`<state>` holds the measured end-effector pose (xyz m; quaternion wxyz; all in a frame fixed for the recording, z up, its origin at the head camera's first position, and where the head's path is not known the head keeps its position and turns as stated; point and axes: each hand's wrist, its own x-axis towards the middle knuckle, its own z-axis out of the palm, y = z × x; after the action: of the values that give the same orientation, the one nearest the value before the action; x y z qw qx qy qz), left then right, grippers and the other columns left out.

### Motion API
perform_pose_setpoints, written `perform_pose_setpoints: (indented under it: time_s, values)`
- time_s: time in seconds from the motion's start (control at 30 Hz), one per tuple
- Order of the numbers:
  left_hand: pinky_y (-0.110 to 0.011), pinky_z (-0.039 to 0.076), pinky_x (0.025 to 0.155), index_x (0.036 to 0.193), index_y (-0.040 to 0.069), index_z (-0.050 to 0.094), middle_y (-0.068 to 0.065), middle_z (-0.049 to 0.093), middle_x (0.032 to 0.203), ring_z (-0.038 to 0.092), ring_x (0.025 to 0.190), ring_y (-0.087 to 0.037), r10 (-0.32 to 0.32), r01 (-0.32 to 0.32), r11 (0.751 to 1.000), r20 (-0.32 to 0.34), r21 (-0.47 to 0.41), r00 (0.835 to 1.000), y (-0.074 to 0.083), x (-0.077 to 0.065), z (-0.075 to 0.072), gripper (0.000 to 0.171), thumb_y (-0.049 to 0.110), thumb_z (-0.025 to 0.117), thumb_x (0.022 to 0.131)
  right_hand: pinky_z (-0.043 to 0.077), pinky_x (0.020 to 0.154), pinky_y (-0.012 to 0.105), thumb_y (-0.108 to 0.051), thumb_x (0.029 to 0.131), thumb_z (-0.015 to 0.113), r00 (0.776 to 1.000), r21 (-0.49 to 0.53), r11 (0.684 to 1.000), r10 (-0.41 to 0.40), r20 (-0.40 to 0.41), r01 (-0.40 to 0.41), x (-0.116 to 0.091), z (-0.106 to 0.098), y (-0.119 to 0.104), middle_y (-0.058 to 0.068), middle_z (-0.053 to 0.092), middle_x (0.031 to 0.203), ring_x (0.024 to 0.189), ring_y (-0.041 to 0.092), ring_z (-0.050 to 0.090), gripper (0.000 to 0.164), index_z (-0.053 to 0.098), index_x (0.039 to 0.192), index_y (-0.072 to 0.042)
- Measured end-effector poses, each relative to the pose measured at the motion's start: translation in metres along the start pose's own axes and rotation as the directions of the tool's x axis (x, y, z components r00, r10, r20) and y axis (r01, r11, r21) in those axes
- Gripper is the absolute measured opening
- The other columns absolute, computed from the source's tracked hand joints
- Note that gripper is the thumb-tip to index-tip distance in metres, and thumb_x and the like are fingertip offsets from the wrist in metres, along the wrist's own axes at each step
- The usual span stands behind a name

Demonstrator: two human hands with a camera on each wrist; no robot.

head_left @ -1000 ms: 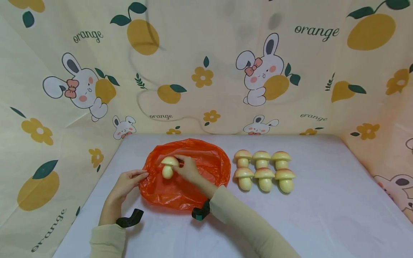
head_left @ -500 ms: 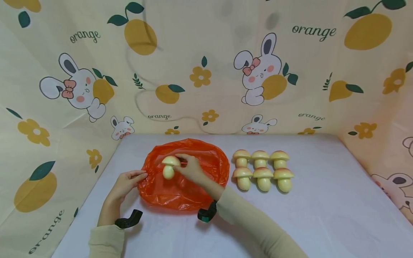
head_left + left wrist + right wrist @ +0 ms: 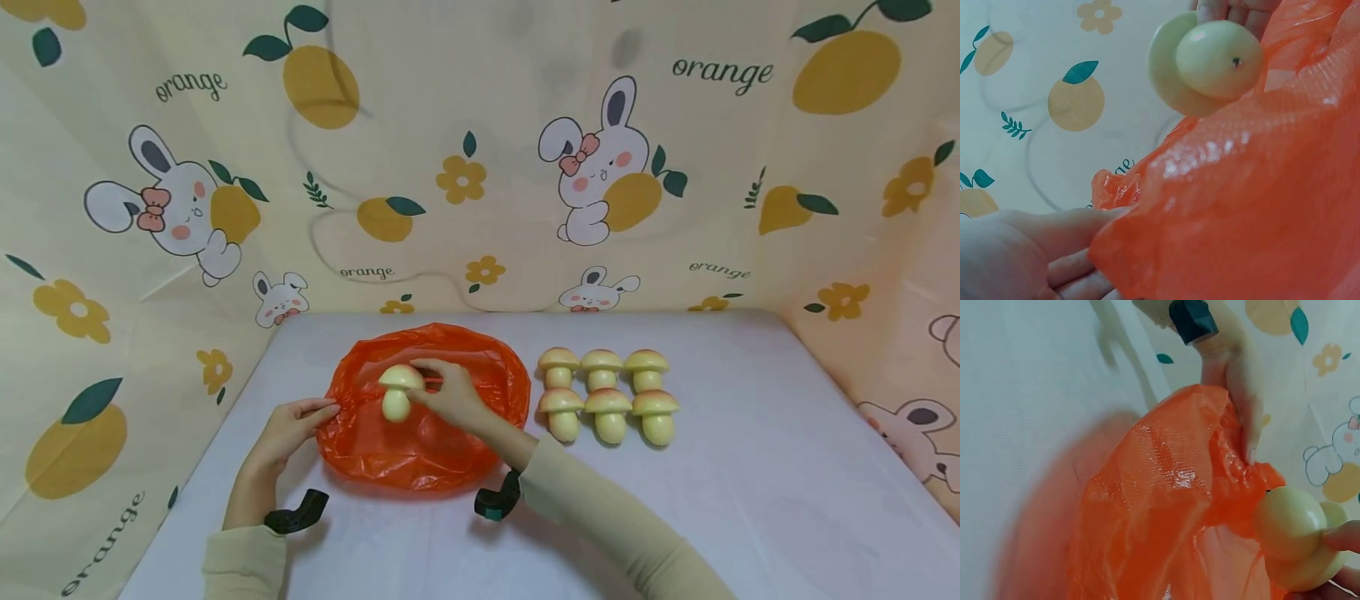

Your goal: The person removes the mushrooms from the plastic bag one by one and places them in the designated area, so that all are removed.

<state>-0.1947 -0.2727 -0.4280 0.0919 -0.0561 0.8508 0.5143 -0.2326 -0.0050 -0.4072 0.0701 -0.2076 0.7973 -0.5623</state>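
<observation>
A red-orange plastic bag (image 3: 442, 467) stands on the table with its mouth spread wide. At its left rim my left hand (image 3: 288, 429) pinches the plastic between thumb and fingers. My right hand (image 3: 453, 396) holds a pale yellow toy mushroom (image 3: 397, 392) by its cap, with the stem pointing down over the bag's mouth. In the left wrist view the stem end of the mushroom (image 3: 1219, 59) shows a small dark spot, and the bag (image 3: 1229, 225) covers part of the left fingers. The right wrist view has the mushroom (image 3: 1291, 525) close to the bag's rim.
Right of the bag, several more toy mushrooms (image 3: 609, 417) lie in two rows on the white table (image 3: 750, 483). A cloth backdrop (image 3: 517, 192) printed with rabbits and oranges surrounds the table at the back and sides. Each wrist carries a black camera mount (image 3: 498, 496).
My right hand and the mushroom have shifted slightly right over the bag, and the right forearm has swung right. The left hand keeps its pinch on the rim. The head view has turned a little.
</observation>
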Motion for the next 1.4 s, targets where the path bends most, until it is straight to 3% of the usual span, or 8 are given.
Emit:
perform_pose_setpoints:
  time_s: [0.5, 0.8, 1.1, 1.4]
  values:
    - [-0.014, 0.052, 0.080, 0.129, -0.003, 0.058, -0.003, 0.069, 0.113, 0.059, 0.089, -0.002, -0.010, 0.010, 1.000, 0.007, 0.006, 1.000, 0.000, 0.000, 0.000, 0.050, 0.035, 0.056, 0.097, 0.053, 0.097, 0.037, -0.010, 0.088, 0.068, 0.998, 0.044, 0.999, -0.020, 0.054, 0.018, -0.017, -0.016, -0.008, 0.017, 0.060, 0.133, 0.118, 0.032, 0.061, 0.045, 0.056, 0.131, -0.001]
    - [-0.013, 0.050, 0.079, 0.128, -0.006, 0.057, 0.008, 0.068, 0.102, 0.058, 0.084, 0.005, -0.005, 0.005, 1.000, 0.000, -0.002, 1.000, -0.001, 0.000, 0.000, 0.049, 0.032, 0.057, 0.096, 0.053, 0.098, 0.041, -0.009, 0.089, 0.067, 0.994, 0.041, 0.998, -0.053, 0.092, 0.049, -0.028, -0.024, -0.006, 0.021, 0.060, 0.130, 0.117, 0.035, 0.061, 0.046, 0.054, 0.132, 0.003]
    - [-0.015, 0.050, 0.081, 0.128, -0.004, 0.058, -0.004, 0.068, 0.113, 0.058, 0.088, 0.001, -0.014, 0.014, 1.000, 0.000, 0.021, 1.000, -0.001, -0.001, 0.001, 0.050, 0.035, 0.056, 0.097, 0.054, 0.095, 0.037, -0.007, 0.088, 0.067, 0.994, 0.012, 0.998, -0.057, 0.090, 0.056, -0.040, -0.032, 0.002, 0.022, 0.061, 0.129, 0.116, 0.036, 0.062, 0.045, 0.055, 0.130, 0.004]
    - [-0.013, 0.050, 0.080, 0.128, -0.004, 0.058, 0.000, 0.068, 0.110, 0.058, 0.087, 0.001, -0.015, 0.015, 1.000, 0.002, 0.012, 1.000, 0.000, -0.001, 0.001, 0.049, 0.034, 0.056, 0.097, 0.052, 0.097, 0.045, -0.010, 0.088, 0.067, 0.993, -0.016, 0.997, -0.079, 0.089, 0.081, -0.051, -0.042, 0.003, 0.023, 0.062, 0.128, 0.115, 0.036, 0.062, 0.046, 0.055, 0.131, 0.004]
